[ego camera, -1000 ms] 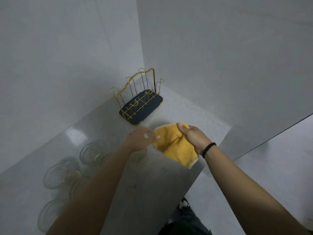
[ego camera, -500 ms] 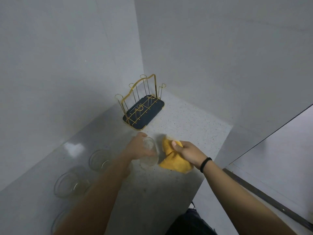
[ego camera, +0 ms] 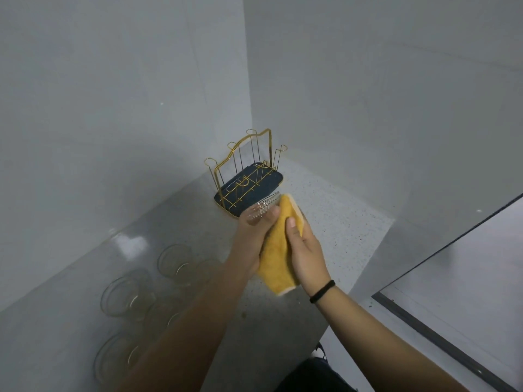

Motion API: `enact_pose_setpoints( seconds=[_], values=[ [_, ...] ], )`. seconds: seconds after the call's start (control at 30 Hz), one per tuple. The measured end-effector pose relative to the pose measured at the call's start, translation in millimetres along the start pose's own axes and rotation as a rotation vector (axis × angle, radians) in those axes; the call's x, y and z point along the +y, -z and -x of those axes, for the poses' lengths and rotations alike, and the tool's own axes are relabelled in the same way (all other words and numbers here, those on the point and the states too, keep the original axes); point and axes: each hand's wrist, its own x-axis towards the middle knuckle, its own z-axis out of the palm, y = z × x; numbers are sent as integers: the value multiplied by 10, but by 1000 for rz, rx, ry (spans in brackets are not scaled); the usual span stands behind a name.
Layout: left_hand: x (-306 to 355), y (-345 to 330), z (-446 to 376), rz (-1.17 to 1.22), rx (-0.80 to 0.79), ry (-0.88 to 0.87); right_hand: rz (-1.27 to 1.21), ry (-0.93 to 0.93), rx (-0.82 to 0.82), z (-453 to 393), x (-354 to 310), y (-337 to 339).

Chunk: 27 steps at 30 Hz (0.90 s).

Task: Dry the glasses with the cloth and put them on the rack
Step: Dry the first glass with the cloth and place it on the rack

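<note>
Glasses [ego camera: 128, 298] stand mouth up at the lower left of the frame on the grey speckled table [ego camera: 325, 222]; about 4 show, clear and partly hidden behind the left forearm, close together in a loose cluster. Above them, at mid-frame, the left hand [ego camera: 250, 239] has its grip curled round 1 ribbed clear glass [ego camera: 263, 206], held up off the table with its mouth tilted toward the upper right. Touching that glass on its right side is the yellow cloth [ego camera: 278, 250], which hangs down between both hands to a pale-edged lower corner. The right hand [ego camera: 307, 250] has its grip closed on the cloth, thumb on the near face and fingers wrapped behind, pressing the fabric against the glass. A black band [ego camera: 322, 291] circles the right wrist. Just beyond the held glass, toward the upper middle of the frame, sits the rack [ego camera: 246, 176]: gold wire posts and a curved handle over a dark blue tray, standing on the table in the corner where 2 pale walls meet. No glass sits on its posts.
</note>
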Motion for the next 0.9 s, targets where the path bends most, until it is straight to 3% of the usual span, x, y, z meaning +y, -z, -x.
enact_pose_setpoints(
  seconds=[0.1,0.23,0.3,0.47,0.63,0.83,0.9],
  values=[
    [63,-38,43,-59,-49,-82,141,-6,-96,-95,-56,98],
    [127,-123,113,-54,-146,-73,-68,-316,-154,-357,-228,294],
    [150,-158,129,-48,-129,-39,-133,-285,-145,-333,-226,297],
    [176,-167,48,-53,75,25,86,7,-279,-123,-79,265],
    [205,-272,-41,6,71,5,-2,-138,-222,-482,-224,444],
    [254,-396,-156,-14,211,-19,124,58,-227,-395,-144,360],
    [244,-485,-189,5,195,-19,20,-97,-210,-633,-245,469]
  ],
)
